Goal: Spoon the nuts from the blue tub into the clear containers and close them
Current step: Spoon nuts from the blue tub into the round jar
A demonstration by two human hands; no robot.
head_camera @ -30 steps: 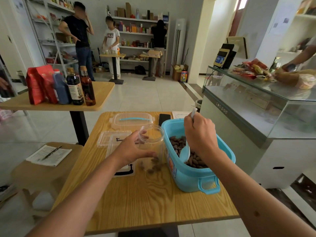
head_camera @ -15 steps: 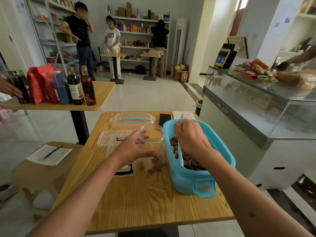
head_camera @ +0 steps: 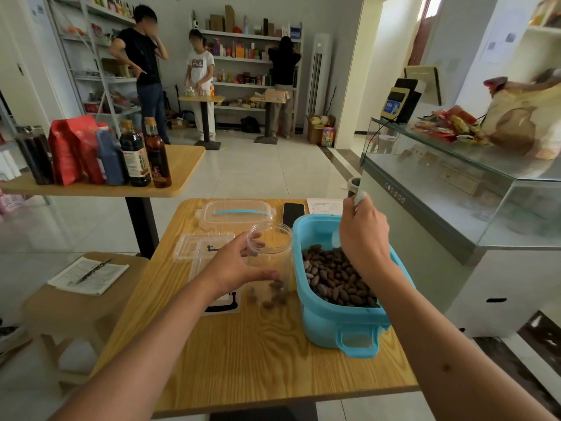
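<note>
A blue tub [head_camera: 331, 326] of brown nuts [head_camera: 334, 278] stands on the wooden table [head_camera: 243, 360], right of centre. Just left of it stands a clear round jar [head_camera: 273, 262], lidless, with a few nuts at its bottom. My left hand [head_camera: 233, 265] grips the jar's side. My right hand [head_camera: 364, 235] hovers over the tub's far part and grips a white spoon's handle [head_camera: 359, 196]; the spoon's bowl is hidden behind the hand.
A clear tub lid with a blue handle [head_camera: 238, 211], a flat clear lid [head_camera: 200, 247], a black phone [head_camera: 293, 213] and a paper sheet [head_camera: 324, 206] lie at the table's far side. A glass counter [head_camera: 455, 189] stands right, a bottle-laden table [head_camera: 100, 183] left. People stand by the far shelves.
My right hand has swung with the spoon from the tub's left side toward its far right and risen a little. My left hand stays on the jar.
</note>
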